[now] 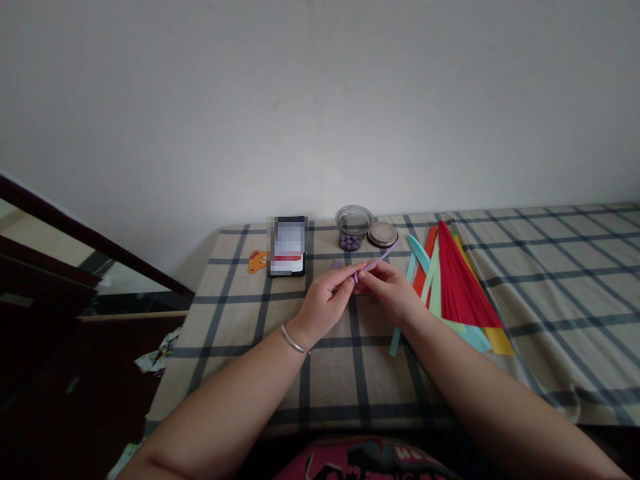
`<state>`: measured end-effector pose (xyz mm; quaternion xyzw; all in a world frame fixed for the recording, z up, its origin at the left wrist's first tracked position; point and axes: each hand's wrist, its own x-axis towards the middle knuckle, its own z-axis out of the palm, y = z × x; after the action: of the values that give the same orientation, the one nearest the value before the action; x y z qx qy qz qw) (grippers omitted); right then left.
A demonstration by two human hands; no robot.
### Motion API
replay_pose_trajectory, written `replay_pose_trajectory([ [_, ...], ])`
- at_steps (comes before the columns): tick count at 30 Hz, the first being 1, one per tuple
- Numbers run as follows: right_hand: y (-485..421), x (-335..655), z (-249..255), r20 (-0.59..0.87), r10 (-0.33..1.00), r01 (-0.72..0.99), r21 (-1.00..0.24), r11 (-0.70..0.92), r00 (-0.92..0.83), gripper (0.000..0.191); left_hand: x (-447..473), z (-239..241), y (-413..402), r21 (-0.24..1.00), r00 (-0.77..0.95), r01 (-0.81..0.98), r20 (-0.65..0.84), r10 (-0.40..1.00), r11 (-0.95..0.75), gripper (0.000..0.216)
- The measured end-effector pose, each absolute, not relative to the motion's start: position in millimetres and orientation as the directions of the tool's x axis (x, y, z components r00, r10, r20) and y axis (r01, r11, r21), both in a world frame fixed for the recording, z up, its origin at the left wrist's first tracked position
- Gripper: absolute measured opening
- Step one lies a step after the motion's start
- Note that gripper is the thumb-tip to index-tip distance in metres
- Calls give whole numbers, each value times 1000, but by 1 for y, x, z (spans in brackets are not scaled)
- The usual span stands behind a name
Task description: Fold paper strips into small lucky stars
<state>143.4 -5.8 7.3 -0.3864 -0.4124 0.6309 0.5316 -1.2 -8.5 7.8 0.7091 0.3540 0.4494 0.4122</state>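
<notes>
Between both hands is a thin purple paper strip, one end sticking out up and to the right. My left hand, with a silver bangle on its wrist, pinches the strip's near end. My right hand grips the same strip with thumb and forefinger, close against the left fingertips. A small folded or looped part shows at the fingertips, though its exact shape cannot be made out. Just behind the hands stands a clear plastic cup with small purple pieces in its bottom, its round lid lying beside it.
A phone with a blurred screen lies left of the cup, touching an orange bear cutout. Fanned red paper strips lie on the right, with blue, green, orange and yellow ones. The checked tablecloth meets the wall behind.
</notes>
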Motion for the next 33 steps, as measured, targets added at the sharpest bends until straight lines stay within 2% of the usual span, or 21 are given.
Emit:
replay_pose_trajectory([
  [6,-5,143,6,-72,989,-351,-930,-112,-126,27,-2,10,-10,859,363,169,401,841,-482,33],
  [11,-7,142,9,-18,987,-347,-935,-73,-160,24,1,5,-10,918,314,95,339,887,-385,34],
  [15,-7,141,9,-4,985,-348,-935,-64,-170,26,3,0,-9,948,283,-1,304,910,-317,21],
  [22,-6,144,8,-82,992,-316,-943,-109,-97,30,2,2,-9,944,282,47,300,911,-325,17],
  [33,-6,146,0,-107,983,-455,-875,-163,-147,28,2,2,-10,956,284,-16,286,915,-294,22],
])
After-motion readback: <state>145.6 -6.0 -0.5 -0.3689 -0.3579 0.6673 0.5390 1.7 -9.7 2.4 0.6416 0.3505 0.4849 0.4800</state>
